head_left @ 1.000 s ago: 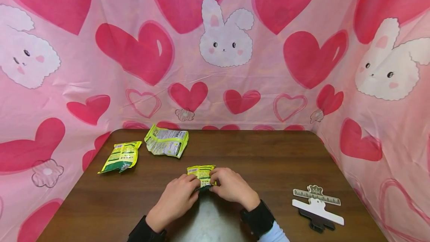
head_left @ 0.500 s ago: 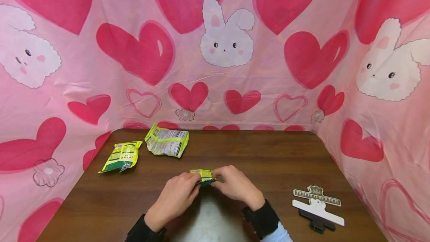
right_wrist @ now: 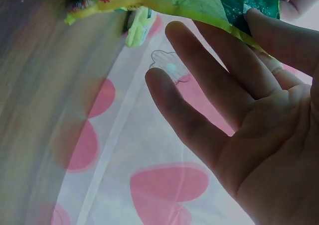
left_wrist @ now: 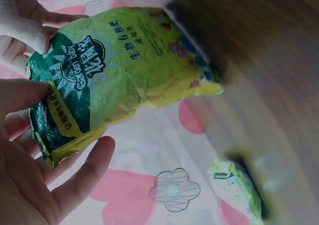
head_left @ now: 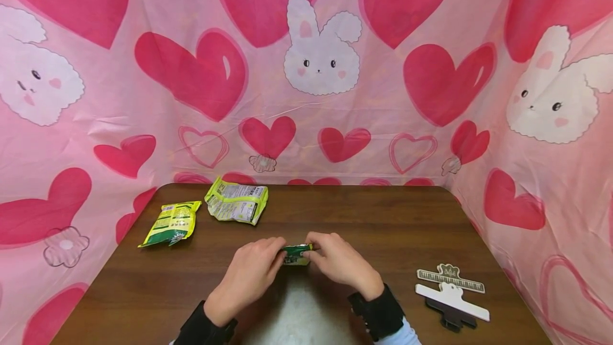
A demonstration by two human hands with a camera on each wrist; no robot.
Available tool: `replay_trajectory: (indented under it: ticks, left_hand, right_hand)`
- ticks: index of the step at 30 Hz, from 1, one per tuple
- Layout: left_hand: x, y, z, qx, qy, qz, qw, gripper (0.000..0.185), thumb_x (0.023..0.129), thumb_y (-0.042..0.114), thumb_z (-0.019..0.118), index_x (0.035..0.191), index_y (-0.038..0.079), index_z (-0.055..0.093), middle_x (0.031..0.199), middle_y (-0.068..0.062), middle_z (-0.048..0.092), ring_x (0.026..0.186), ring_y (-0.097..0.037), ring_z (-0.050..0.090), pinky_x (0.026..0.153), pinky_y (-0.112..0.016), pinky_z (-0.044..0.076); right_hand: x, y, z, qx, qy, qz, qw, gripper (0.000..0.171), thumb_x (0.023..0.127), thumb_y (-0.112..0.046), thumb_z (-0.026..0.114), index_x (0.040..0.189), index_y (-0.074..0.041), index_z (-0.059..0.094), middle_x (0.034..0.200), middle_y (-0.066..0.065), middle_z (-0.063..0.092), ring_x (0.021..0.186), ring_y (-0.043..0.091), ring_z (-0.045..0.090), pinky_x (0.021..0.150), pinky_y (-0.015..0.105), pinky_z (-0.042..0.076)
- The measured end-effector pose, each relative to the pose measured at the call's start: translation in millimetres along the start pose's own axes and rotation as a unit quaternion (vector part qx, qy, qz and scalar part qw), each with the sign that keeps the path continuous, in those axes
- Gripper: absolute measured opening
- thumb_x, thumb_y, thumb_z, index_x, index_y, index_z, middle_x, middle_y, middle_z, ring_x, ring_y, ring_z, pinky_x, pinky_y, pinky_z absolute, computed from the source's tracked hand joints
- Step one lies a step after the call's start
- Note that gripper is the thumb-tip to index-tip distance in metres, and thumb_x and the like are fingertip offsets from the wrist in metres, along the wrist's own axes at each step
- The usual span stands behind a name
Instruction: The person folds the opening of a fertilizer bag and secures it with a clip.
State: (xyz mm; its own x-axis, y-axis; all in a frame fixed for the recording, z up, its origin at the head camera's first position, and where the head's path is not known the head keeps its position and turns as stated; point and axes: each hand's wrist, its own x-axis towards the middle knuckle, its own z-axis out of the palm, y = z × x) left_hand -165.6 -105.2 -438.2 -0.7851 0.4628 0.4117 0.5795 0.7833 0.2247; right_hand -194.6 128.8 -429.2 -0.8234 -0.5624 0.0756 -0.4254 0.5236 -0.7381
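Observation:
A yellow and green printed fertilizer bag (head_left: 296,259) is held at mid-table between both hands. My left hand (head_left: 251,276) pinches one corner of its green end, thumb on the printed front. The right hand (head_left: 341,261) pinches the opposite corner of that same end. In the left wrist view, the fertilizer bag (left_wrist: 119,65) is stretched between the two hands, its flowered far end down by the table. Seen from the right wrist, the right hand (right_wrist: 249,110) has its thumb on the bag's edge and its other fingers spread, some beneath the bag.
A second yellow and green bag (head_left: 174,222) lies at the left, beside a lime and grey packet (head_left: 238,201). Three long clips lie at the right: a ruler-patterned clip (head_left: 450,279), a white clip (head_left: 452,301) and a black clip (head_left: 450,315). Pink cloth (head_left: 316,116) surrounds the table.
Both hands have tipped the bag up from lying flatter, so its green front now faces the head camera instead of the yellow back. The other bags and the clips have stayed put.

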Motion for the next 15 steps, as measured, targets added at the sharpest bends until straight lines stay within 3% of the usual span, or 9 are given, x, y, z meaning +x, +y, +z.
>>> replay_trajectory:
  ticks: [3, 9, 15]
  left_hand:
    - [1.4, 0.7, -3.6, -0.011, 0.007, 0.001, 0.9999, 0.016, 0.094, 0.013, 0.082, 0.102, 0.015, 0.069, 0.088, 0.008, 0.067, 0.068, -0.005, 0.054, 0.061, -0.029, 0.049]
    - [2.9, 2.2, -7.4, -0.025, 0.023, 0.003, 0.9994, 0.014, 0.094, 0.011, 0.081, 0.103, 0.016, 0.071, 0.091, 0.008, 0.070, 0.072, -0.006, 0.062, 0.062, -0.032, 0.053]
    - [3.7, 1.5, -4.8, -0.040, 0.017, -0.012, 0.9990, 0.012, 0.096, 0.015, 0.080, 0.104, 0.017, 0.072, 0.089, 0.010, 0.069, 0.073, -0.004, 0.059, 0.063, -0.032, 0.052]
  right_hand:
    - [-2.1, -1.9, -2.9, 0.007, 0.005, -0.007, 1.000, 0.004, 0.103, -0.015, 0.071, 0.101, -0.013, 0.068, 0.097, -0.002, 0.074, 0.080, 0.008, 0.062, 0.066, 0.028, 0.048]
    - [-4.6, -3.7, -5.9, 0.012, 0.012, -0.017, 1.000, 0.005, 0.104, -0.012, 0.069, 0.101, -0.015, 0.066, 0.098, -0.005, 0.073, 0.076, 0.008, 0.060, 0.065, 0.027, 0.047]
    - [-3.7, 0.5, -4.8, 0.021, 0.015, -0.018, 1.000, 0.009, 0.107, -0.015, 0.065, 0.103, -0.006, 0.066, 0.098, -0.003, 0.073, 0.076, 0.011, 0.060, 0.066, 0.028, 0.046]
